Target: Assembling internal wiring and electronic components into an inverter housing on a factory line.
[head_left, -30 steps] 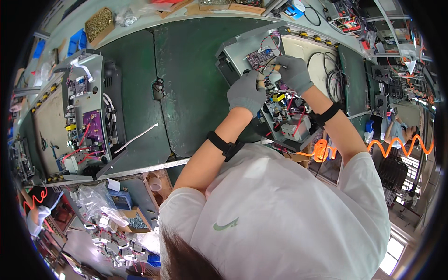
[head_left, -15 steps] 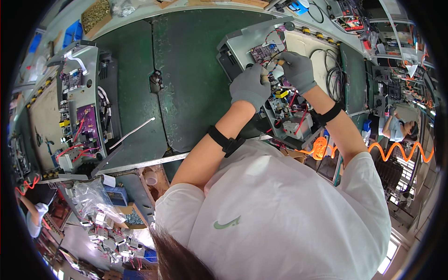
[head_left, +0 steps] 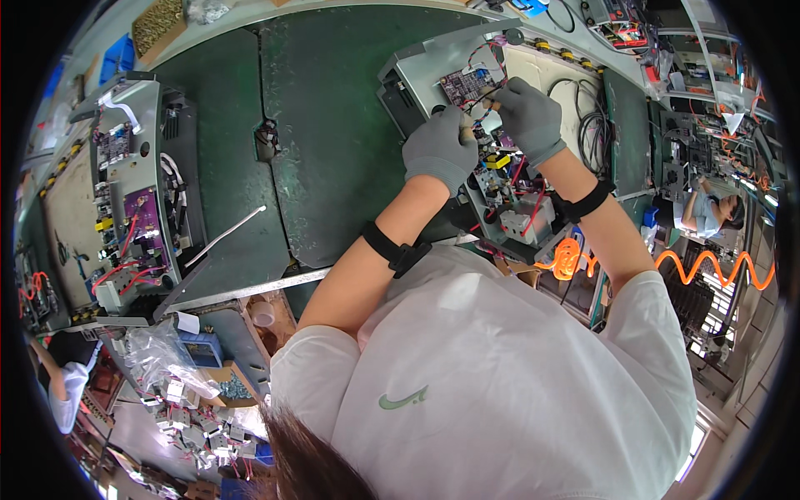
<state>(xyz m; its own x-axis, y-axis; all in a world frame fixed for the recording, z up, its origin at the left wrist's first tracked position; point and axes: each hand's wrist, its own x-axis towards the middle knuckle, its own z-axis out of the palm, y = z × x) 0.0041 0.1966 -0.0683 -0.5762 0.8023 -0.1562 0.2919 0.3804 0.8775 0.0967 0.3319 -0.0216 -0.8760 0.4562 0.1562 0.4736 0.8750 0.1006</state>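
Both hands wear grey gloves with bare fingertips and work over an open metal chassis (head_left: pixel 417 71) at the right of the bench. My right hand (head_left: pixel 530 122) is closed, pinching a thin dark wire (head_left: pixel 482 98) beside the purple circuit board (head_left: pixel 463 88). Just left of it, my left hand (head_left: pixel 443 148) is closed too, its fingertips together close to the same wire; what they grip is too small to make out. Below the hands, the chassis holds red wires, a yellow component (head_left: pixel 497 161) and a grey-white block (head_left: pixel 522 220).
A second open chassis (head_left: pixel 148 162) stands at the left on the green bench (head_left: pixel 333 108). A white cable tie-like strip (head_left: pixel 227 236) sticks out beside it. Black cable (head_left: pixel 593 125) lies coiled right of my hands. An orange coiled hose (head_left: pixel 708 265) hangs at the right.
My hands have parted slightly, the right one shifting up a little, and the dark wire shows more between them. The whole view has shifted slightly.
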